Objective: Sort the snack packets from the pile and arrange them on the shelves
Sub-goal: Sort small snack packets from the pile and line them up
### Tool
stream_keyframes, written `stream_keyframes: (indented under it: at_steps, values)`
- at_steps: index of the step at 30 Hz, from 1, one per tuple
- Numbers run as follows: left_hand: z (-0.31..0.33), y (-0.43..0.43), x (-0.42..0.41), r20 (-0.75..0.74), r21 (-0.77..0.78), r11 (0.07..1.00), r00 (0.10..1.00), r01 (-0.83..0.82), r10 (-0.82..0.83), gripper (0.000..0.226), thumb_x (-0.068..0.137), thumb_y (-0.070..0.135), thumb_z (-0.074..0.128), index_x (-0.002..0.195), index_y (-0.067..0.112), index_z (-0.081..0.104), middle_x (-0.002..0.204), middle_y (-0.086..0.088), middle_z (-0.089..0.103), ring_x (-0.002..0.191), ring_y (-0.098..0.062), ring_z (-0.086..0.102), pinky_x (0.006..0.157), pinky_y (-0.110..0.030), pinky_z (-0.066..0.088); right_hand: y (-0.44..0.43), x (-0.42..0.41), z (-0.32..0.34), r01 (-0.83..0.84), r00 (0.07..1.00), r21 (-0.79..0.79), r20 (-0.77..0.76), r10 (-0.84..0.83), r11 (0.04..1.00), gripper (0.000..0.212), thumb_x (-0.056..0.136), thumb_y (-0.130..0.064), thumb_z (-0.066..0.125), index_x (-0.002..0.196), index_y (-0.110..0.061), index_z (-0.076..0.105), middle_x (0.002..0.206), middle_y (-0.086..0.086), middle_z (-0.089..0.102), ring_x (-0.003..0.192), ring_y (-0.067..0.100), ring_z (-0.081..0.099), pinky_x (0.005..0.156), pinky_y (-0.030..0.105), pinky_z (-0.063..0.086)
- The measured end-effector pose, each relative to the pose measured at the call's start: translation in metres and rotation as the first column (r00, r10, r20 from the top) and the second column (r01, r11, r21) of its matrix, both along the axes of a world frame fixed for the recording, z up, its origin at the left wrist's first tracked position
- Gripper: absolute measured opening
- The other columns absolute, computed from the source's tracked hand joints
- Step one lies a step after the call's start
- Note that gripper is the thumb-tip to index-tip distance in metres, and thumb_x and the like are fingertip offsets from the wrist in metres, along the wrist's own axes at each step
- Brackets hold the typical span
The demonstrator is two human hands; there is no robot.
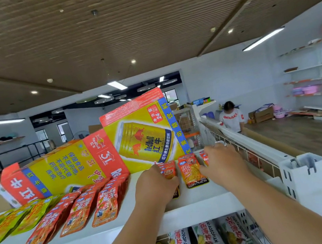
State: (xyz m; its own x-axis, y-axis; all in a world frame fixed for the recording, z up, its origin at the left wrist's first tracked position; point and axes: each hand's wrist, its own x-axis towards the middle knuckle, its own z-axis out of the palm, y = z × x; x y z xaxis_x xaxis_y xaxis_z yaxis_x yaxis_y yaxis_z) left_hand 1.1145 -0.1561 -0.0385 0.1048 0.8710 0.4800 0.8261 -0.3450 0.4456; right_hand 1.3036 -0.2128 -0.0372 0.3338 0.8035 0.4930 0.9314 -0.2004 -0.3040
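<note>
Both hands reach onto the white top shelf (198, 201). My left hand (154, 184) grips an orange-red snack packet (170, 170) near the shelf's back. Just right of it an orange packet marked KONCHEW (192, 172) lies flat between the hands. My right hand (223, 160) rests over more orange packets (204, 157) at the shelf's right end, fingers curved down; whether they pinch one is hidden. Rows of red packets (79, 209) and green-yellow packets (9, 224) lie to the left.
A yellow-and-red Red Bull carton (102, 150) stands tilted along the shelf's back. White-green packets (207, 239) hang on the shelf below. A white upright post (307, 180) bounds the right end. Beyond, a person (231, 118) sits by a second shelf row.
</note>
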Motion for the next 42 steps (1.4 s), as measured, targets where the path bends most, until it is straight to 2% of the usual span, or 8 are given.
stream_keyframes:
  at_steps: [7,13,20,25,28,32,35,42]
  values:
    - [-0.003,0.003,-0.002,-0.014,-0.021,1.000,1.000,0.009,-0.010,0.033,0.081,0.056,0.064,0.098,0.028,0.060,0.095,0.003,0.070,0.084,-0.020,0.064,0.070,-0.029,0.050,0.001,-0.002,0.000,0.006,1.000,-0.011,-0.006,-0.006,1.000,0.049,0.083,-0.054,0.059,0.120,-0.022,0.055,0.120,0.006,0.056,0.117,0.031,0.047,0.092,0.048,0.049]
    - [-0.001,0.002,-0.003,-0.036,-0.041,0.999,0.999,-0.005,0.003,0.035,0.083,0.062,0.060,0.093,0.030,0.055,0.085,0.005,0.061,0.077,-0.019,0.056,0.066,-0.029,0.043,-0.001,-0.002,0.000,0.012,1.000,-0.015,-0.004,-0.012,1.000,0.050,0.083,-0.054,0.059,0.122,-0.023,0.055,0.120,0.007,0.056,0.117,0.031,0.047,0.090,0.047,0.049]
    - [0.000,0.004,-0.004,-0.104,-0.025,0.999,0.994,-0.047,0.044,0.060,0.083,0.072,0.053,0.123,0.027,0.059,0.117,-0.005,0.067,0.110,-0.028,0.062,0.082,-0.034,0.048,-0.001,-0.004,0.001,0.004,1.000,-0.025,-0.003,-0.004,1.000,0.048,0.086,-0.052,0.060,0.122,-0.021,0.054,0.121,0.008,0.055,0.119,0.032,0.046,0.090,0.046,0.047]
    - [0.001,0.003,-0.002,-0.133,-0.022,0.998,0.990,-0.054,0.050,0.068,0.083,0.077,0.048,0.131,0.029,0.056,0.124,-0.006,0.062,0.118,-0.030,0.058,0.090,-0.039,0.049,-0.001,-0.002,0.000,-0.018,1.000,-0.015,0.001,0.018,1.000,0.042,0.085,-0.051,0.060,0.114,-0.021,0.054,0.117,0.007,0.056,0.116,0.031,0.046,0.089,0.047,0.049]
    - [0.000,-0.001,0.002,-0.140,-0.006,0.999,0.990,-0.034,0.033,0.071,0.084,0.077,0.048,0.139,0.031,0.051,0.126,-0.006,0.060,0.121,-0.031,0.055,0.095,-0.040,0.046,0.000,0.000,-0.001,-0.036,0.999,0.002,-0.003,0.036,0.999,0.037,0.083,-0.052,0.060,0.107,-0.024,0.053,0.111,0.004,0.057,0.111,0.030,0.049,0.088,0.047,0.050]
    - [0.000,-0.005,0.002,-0.189,0.052,0.999,0.982,0.004,0.006,0.073,0.085,0.076,0.047,0.145,0.035,0.045,0.129,-0.005,0.058,0.121,-0.031,0.054,0.097,-0.042,0.047,-0.002,-0.001,0.001,-0.066,0.998,0.047,0.015,0.065,0.997,0.039,0.085,-0.052,0.061,0.110,-0.023,0.057,0.106,0.002,0.058,0.102,0.029,0.052,0.079,0.041,0.051]
    - [-0.001,-0.005,-0.001,-0.187,0.038,0.999,0.982,0.021,-0.014,0.071,0.084,0.076,0.049,0.144,0.038,0.046,0.130,-0.004,0.058,0.122,-0.030,0.054,0.097,-0.042,0.047,-0.002,-0.003,0.000,-0.121,0.992,0.040,0.052,0.118,0.992,0.042,0.084,-0.050,0.060,0.116,-0.024,0.057,0.111,0.003,0.059,0.106,0.030,0.053,0.082,0.044,0.052]
    - [-0.005,-0.009,-0.005,-0.178,-0.032,0.998,0.982,0.061,-0.066,0.066,0.084,0.075,0.051,0.141,0.040,0.050,0.127,-0.003,0.057,0.122,-0.029,0.053,0.098,-0.043,0.048,-0.003,-0.010,0.000,-0.151,0.980,-0.046,0.126,0.156,0.987,0.024,0.078,-0.053,0.054,0.091,-0.032,0.056,0.082,-0.004,0.067,0.079,0.023,0.062,0.071,0.037,0.053]
